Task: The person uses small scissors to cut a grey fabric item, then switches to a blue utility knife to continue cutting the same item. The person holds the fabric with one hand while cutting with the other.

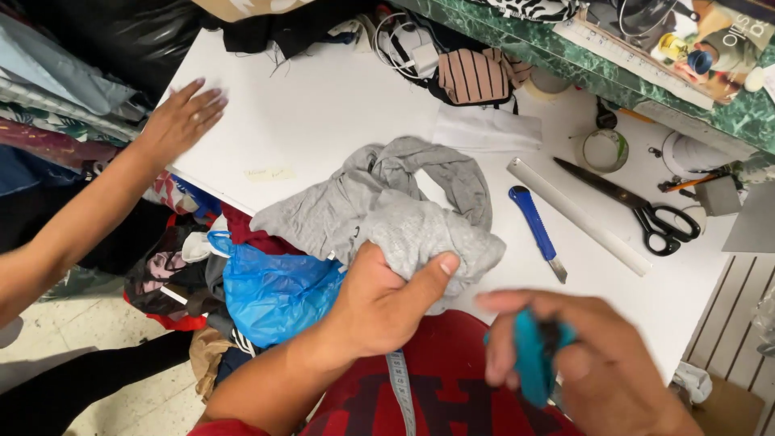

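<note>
My left hand [386, 303] grips a bunched grey garment [379, 202] near the front edge of the white table [323, 105], thumb pressed on the cloth. The rest of the garment lies spread on the table behind it. Close to the camera and blurred, my right hand [581, 363] is closed around a small teal tool [531, 355]; what kind of tool it is I cannot tell. A measuring tape [401, 387] hangs down over my red top.
Another person's hand [184, 115] rests flat on the table's left corner. A blue utility knife [537, 230], a white ruler [577, 214], black scissors [646, 210] and a tape roll [605, 149] lie to the right. A blue plastic bag [270, 291] and piled clothes sit below the table's left edge.
</note>
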